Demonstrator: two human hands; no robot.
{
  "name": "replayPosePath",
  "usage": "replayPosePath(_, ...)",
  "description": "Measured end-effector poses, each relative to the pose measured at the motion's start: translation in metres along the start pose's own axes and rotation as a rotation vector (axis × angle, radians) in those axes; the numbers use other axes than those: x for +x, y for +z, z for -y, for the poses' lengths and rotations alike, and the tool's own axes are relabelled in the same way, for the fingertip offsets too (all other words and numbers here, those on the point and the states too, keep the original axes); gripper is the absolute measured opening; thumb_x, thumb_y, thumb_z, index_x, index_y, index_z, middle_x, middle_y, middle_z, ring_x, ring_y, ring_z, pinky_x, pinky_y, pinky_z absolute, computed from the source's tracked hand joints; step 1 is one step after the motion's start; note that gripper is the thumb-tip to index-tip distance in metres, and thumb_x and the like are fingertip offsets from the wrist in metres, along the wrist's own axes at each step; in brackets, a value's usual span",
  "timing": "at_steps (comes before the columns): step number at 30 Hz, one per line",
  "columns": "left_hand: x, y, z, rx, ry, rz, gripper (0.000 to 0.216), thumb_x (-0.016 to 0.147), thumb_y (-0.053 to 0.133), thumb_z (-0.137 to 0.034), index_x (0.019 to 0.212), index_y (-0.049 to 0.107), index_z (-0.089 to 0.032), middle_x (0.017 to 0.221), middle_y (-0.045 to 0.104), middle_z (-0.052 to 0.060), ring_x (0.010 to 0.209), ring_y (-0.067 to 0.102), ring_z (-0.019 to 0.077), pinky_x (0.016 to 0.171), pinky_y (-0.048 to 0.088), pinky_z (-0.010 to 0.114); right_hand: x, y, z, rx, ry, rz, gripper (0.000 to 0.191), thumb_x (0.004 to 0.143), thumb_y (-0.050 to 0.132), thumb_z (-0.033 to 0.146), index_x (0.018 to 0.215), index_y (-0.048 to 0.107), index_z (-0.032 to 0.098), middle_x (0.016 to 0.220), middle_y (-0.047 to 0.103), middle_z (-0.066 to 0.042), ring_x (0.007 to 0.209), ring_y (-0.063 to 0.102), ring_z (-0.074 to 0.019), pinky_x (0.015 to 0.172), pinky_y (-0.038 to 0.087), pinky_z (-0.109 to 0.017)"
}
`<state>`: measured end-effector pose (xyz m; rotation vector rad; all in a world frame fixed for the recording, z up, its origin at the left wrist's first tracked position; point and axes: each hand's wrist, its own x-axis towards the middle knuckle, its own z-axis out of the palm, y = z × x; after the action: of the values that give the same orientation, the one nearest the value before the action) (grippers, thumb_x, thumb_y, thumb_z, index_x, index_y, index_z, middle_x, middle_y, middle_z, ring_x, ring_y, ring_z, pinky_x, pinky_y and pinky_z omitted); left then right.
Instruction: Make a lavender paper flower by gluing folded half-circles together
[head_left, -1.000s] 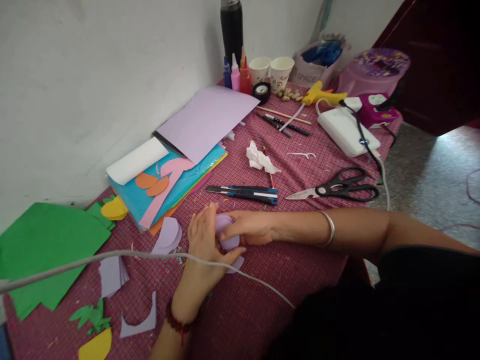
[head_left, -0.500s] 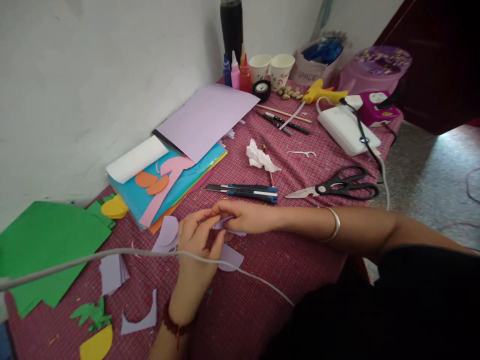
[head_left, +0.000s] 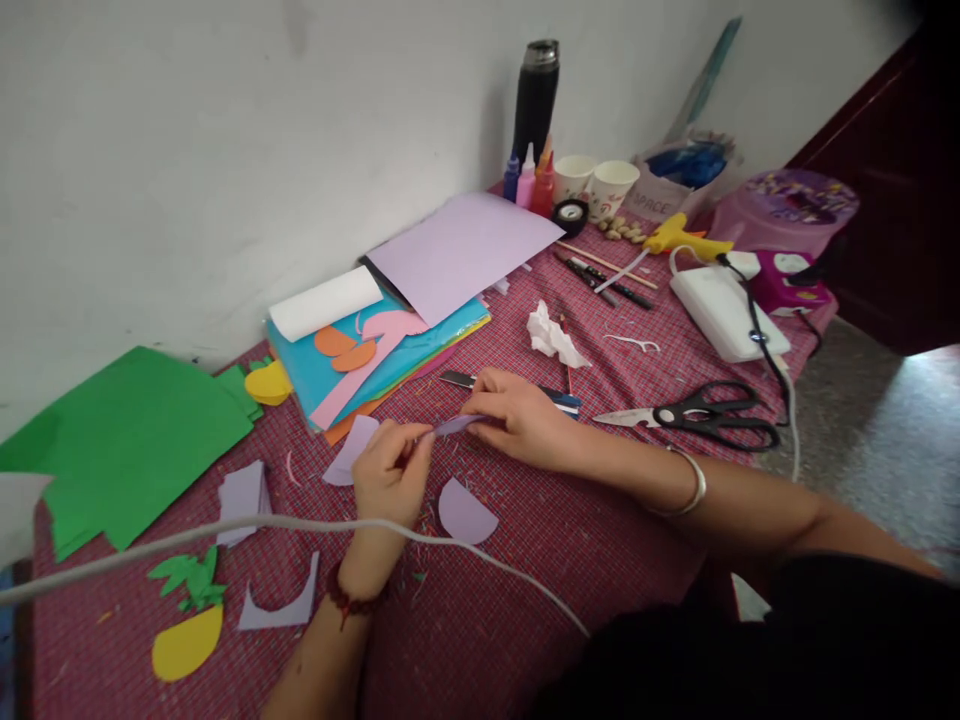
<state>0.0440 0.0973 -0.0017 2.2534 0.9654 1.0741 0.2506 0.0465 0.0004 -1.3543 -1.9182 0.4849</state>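
Note:
Between both hands I hold a small piece of purple paper [head_left: 453, 425], seen nearly edge-on. My left hand [head_left: 391, 475] pinches its left end, fingers closed. The right end is in the closed fingers of my right hand [head_left: 521, 420], which covers part of a utility knife [head_left: 559, 397] lying behind it. Below the hands a purple half-round paper cutout [head_left: 466, 512] lies flat on the checked cloth. Another purple cutout [head_left: 351, 452] is just behind my left hand, partly hidden by it.
Black-handled scissors [head_left: 697, 415] lie to the right. A grey cable [head_left: 300, 521] crosses the foreground. Green sheets [head_left: 142, 440], a purple paper stack [head_left: 244, 500] and yellow cutouts [head_left: 187, 643] are at left. A glue gun [head_left: 686, 238], power bank [head_left: 727, 310] and cups [head_left: 613, 190] stand farther back.
My hands have drawn apart, stretching the purple paper between them, which shows more now. The half-round cutout is uncovered. The camera view has shifted.

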Motion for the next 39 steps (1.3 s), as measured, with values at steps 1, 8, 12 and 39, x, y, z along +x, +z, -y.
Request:
replayPosePath(1,0.0,0.001,0.003,-0.018,-0.011,0.001,0.007,0.084,0.064,-0.015,0.083,0.07,-0.02,0.065,0.05,-0.005,0.058,0.047,0.0098,0.053,0.036,0.023,0.0,0.001,-0.001,-0.005,0.008,0.009,0.009,0.087,0.06,0.013,0.091,0.067,0.016,0.089,0.057,-0.006,0.084,0.054,-0.0166,0.075,0.045,-0.029)
replayPosePath(8,0.001,0.011,0.016,-0.112,-0.128,0.128,0.009,0.084,0.06,-0.015,0.084,0.068,-0.019,0.089,0.06,0.002,0.069,0.054,0.0111,0.06,0.044,0.024,0.003,0.015,-0.01,0.036,-0.006,0.015,0.014,0.086,0.056,0.004,0.09,0.065,0.014,0.086,0.056,-0.004,0.084,0.055,-0.0145,0.076,0.045,-0.026)
replayPosePath(12,-0.001,0.018,0.021,-0.135,-0.189,0.197,0.025,0.079,0.062,-0.011,0.103,0.065,-0.019,0.09,0.062,0.001,0.064,0.054,0.01,0.058,0.044,0.024,0.005,0.019,-0.01,0.051,0.027,0.054,0.012,0.087,0.059,0.008,0.095,0.066,0.013,0.088,0.058,-0.005,0.085,0.056,-0.0155,0.078,0.046,-0.028)
replayPosePath(39,-0.002,0.008,-0.006,-0.31,-0.31,0.115,0.025,0.085,0.06,-0.032,0.064,0.054,-0.019,0.057,0.046,-0.005,0.056,0.041,0.0104,0.054,0.033,0.024,0.007,0.023,0.002,1.045,0.597,0.058,0.042,0.066,0.081,0.047,0.075,0.054,0.015,0.058,0.051,0.008,0.05,0.038,-0.0047,0.049,0.026,-0.02)
